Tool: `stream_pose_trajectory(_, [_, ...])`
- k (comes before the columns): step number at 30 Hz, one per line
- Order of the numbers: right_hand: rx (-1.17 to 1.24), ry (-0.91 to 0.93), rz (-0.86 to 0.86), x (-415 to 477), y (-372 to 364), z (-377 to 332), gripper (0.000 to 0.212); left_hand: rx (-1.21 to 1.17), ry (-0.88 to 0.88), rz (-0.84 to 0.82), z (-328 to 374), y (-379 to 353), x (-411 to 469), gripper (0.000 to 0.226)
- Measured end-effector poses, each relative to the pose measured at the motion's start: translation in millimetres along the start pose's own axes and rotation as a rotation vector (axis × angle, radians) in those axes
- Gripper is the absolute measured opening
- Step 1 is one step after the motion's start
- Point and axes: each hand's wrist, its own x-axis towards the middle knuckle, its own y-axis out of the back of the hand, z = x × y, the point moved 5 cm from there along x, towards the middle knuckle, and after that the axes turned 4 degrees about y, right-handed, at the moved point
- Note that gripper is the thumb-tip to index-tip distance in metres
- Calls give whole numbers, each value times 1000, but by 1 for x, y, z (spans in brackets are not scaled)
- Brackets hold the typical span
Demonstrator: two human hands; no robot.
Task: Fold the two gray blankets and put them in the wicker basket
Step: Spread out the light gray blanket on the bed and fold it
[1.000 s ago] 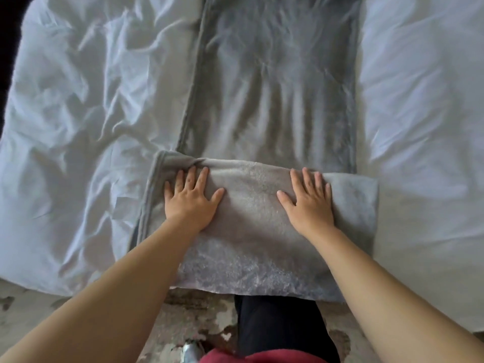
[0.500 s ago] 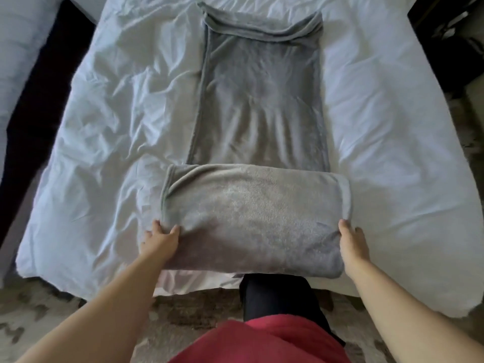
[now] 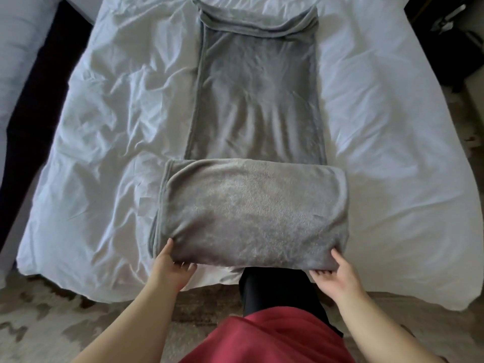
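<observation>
A light gray folded blanket [image 3: 251, 213] lies across the near edge of the bed as a thick rectangle. My left hand [image 3: 171, 265] grips its near left corner, thumb on top and fingers underneath. My right hand [image 3: 337, 273] grips the near right corner the same way. Behind it a darker gray blanket [image 3: 258, 87] lies folded into a long strip that runs toward the far end of the bed. No wicker basket is in view.
The bed has a crumpled white sheet [image 3: 104, 142]. A dark gap [image 3: 39, 87] separates it from another white bed [image 3: 18, 43] on the left. Dark furniture [image 3: 450, 35] stands at the far right. A patterned rug [image 3: 52, 334] covers the floor by my legs.
My hands left the top of the folded blanket and slid back to its near corners, where they now grip with fingers underneath. My view pulled back from the bed.
</observation>
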Motion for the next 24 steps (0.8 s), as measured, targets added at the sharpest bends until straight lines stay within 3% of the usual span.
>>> stream_pose_trajectory(6, [-72, -29, -87, -15, -18, -3, 32, -186, -29, 55, 12, -8, -22, 64])
stream_pose_trajectory(10, [-98, 57, -97, -40, -16, -9, 33, -233, -64, -20, 17, -8, -53, 64])
stream_pose_trajectory(15, [-140, 210, -141, -98, -13, -30, 19, -171, -141, -125, 20, -1, -103, 44])
stream_pose_trajectory(19, [-33, 367, -196, -141, -5, -42, 30, -221, -150, -248, 20, 12, -141, 38])
stream_pose_trajectory(24, [54, 425, -198, -174, 37, -16, 36, -276, -118, -300, 6, 62, -160, 51])
